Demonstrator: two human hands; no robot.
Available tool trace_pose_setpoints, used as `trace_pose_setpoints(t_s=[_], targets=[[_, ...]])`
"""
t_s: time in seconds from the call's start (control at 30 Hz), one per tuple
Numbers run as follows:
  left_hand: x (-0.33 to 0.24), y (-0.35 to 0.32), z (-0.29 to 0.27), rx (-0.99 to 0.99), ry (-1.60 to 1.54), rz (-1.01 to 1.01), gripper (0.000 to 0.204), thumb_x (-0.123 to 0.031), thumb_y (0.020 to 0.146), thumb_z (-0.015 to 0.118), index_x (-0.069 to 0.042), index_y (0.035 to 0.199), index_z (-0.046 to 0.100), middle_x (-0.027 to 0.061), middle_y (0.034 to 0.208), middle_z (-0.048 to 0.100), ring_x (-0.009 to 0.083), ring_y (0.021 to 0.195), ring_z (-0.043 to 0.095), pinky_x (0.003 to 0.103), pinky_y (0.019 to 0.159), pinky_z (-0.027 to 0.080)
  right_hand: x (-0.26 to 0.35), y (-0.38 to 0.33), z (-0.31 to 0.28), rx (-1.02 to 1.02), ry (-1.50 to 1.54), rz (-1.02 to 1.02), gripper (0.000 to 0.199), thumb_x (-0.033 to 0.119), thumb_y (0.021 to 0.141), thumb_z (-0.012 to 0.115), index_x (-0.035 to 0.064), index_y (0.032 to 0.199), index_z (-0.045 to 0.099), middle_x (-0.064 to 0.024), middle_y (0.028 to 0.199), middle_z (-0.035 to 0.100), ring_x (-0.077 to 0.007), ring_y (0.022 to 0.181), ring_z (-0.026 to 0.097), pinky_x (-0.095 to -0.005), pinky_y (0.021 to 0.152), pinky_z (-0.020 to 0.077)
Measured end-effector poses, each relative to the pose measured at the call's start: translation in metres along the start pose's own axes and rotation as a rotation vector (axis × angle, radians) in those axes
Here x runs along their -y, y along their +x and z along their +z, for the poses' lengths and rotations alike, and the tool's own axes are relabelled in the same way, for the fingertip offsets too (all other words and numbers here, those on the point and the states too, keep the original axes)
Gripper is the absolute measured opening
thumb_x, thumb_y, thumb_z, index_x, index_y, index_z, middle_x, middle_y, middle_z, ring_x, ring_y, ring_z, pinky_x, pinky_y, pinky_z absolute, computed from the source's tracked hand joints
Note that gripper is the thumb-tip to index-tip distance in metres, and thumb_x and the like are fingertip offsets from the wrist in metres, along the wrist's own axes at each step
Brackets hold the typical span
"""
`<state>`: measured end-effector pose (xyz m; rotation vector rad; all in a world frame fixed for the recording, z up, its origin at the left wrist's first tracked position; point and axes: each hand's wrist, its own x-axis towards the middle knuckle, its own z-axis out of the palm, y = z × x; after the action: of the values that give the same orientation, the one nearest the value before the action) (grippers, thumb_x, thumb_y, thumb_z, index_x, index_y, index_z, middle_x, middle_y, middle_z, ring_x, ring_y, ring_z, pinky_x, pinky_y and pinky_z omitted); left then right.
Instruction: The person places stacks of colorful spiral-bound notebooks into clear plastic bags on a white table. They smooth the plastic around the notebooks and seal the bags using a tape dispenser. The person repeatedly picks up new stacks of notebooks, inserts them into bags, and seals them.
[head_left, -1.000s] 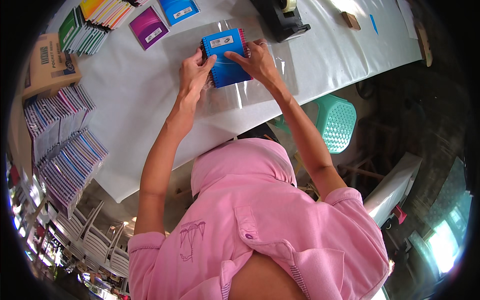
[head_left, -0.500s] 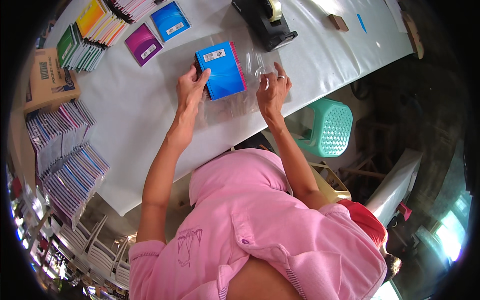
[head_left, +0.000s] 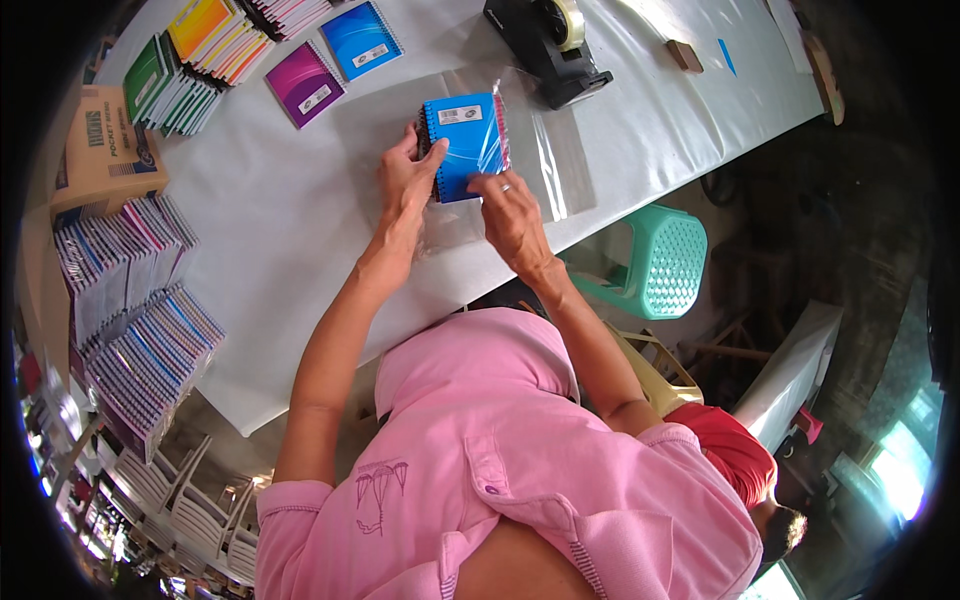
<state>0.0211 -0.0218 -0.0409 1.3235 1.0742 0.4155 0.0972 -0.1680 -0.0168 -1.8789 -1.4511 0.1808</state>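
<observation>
A small stack of spiral notebooks (head_left: 463, 135) with a blue cover on top lies on the table, a white label near its upper edge. My left hand (head_left: 403, 185) grips the stack at its left, thumb over the coiled edge. A clear plastic bag (head_left: 565, 165) spreads under and around the notebooks, and part of it runs over their right side. At the lower right corner of the stack, my right hand (head_left: 514, 222) is closed with fingertips pinching the plastic.
A purple notebook (head_left: 305, 85) and another blue notebook (head_left: 362, 42) lie farther left. Beyond them stand yellow notebooks (head_left: 205, 35), green notebooks (head_left: 170, 90), a cardboard box (head_left: 110, 150) and wrapped notebook stacks (head_left: 155, 365). A black tape dispenser (head_left: 545, 60) sits at the back; a green stool (head_left: 668, 262) stands off the table's right edge.
My right hand has moved left and slightly down to the stack's lower right corner, drawing plastic over its right side. My left hand keeps its grip. The view has shifted slightly.
</observation>
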Motion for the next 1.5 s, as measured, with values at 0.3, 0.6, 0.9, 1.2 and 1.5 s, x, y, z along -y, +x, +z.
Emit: trace_pose_setpoints(t_s=[0.3, 0.6, 0.9, 1.2, 1.5], targets=[[0.007, -0.009, -0.002, -0.056, -0.027, 0.016, 0.065, -0.026, 0.089, 0.066, 0.004, 0.139, 0.039, 0.0122, 0.122, 0.061, 0.0112, 0.104, 0.057, 0.022, 0.090, 0.042, -0.031, -0.002, -0.011, -0.245, 0.398, 0.565, 0.067, 0.039, 0.080, 0.074, -0.0050, 0.122, 0.046, -0.0179, 0.118, 0.055, -0.0237, 0.097, 0.059, -0.0336, 0.083, 0.0461], [0.014, -0.018, -0.022, -0.010, -0.066, -0.012, 0.052, -0.027, 0.088, 0.066, -0.002, 0.131, 0.051, 0.0087, 0.100, 0.066, 0.0122, 0.086, 0.059, 0.026, 0.078, 0.046, -0.014, 0.028, 0.024, 0.098, 0.145, 0.323, 0.086, 0.031, 0.082, 0.070, -0.0132, 0.139, 0.023, -0.0362, 0.133, 0.040, -0.0458, 0.119, 0.047, -0.0474, 0.102, 0.0378], [0.011, -0.026, -0.019, -0.096, -0.077, 0.004, 0.043, -0.014, 0.087, 0.064, -0.006, 0.128, 0.053, 0.0037, 0.087, 0.065, 0.0100, 0.076, 0.057, 0.027, 0.073, 0.047, -0.014, 0.026, 0.024, -0.066, -0.075, 0.354, 0.035, 0.007, 0.090, 0.053, -0.0035, 0.123, 0.051, -0.0271, 0.124, 0.054, -0.0431, 0.106, 0.058, -0.0490, 0.097, 0.0441], [0.007, -0.024, -0.017, 0.011, 0.023, 0.088, 0.064, -0.003, 0.091, 0.059, -0.003, 0.146, 0.027, 0.0053, 0.119, 0.060, 0.0089, 0.101, 0.055, 0.022, 0.089, 0.043, 0.009, 0.022, 0.035, -0.206, -0.198, 0.211, 0.037, 0.001, 0.088, 0.055, 0.0015, 0.125, 0.053, -0.0244, 0.119, 0.059, -0.0372, 0.117, 0.053, -0.0540, 0.103, 0.0348], [0.023, -0.029, -0.014, 0.019, -0.130, 0.053, 0.057, -0.010, 0.093, 0.054, -0.005, 0.145, 0.031, 0.0112, 0.107, 0.066, 0.0128, 0.091, 0.061, 0.027, 0.082, 0.048, 0.007, 0.014, 0.008, 0.200, -0.383, 0.107, 0.057, 0.041, 0.091, 0.049, 0.0111, 0.139, 0.044, -0.0094, 0.149, 0.034, -0.0261, 0.142, 0.023, -0.0569, 0.113, 0.0054]])
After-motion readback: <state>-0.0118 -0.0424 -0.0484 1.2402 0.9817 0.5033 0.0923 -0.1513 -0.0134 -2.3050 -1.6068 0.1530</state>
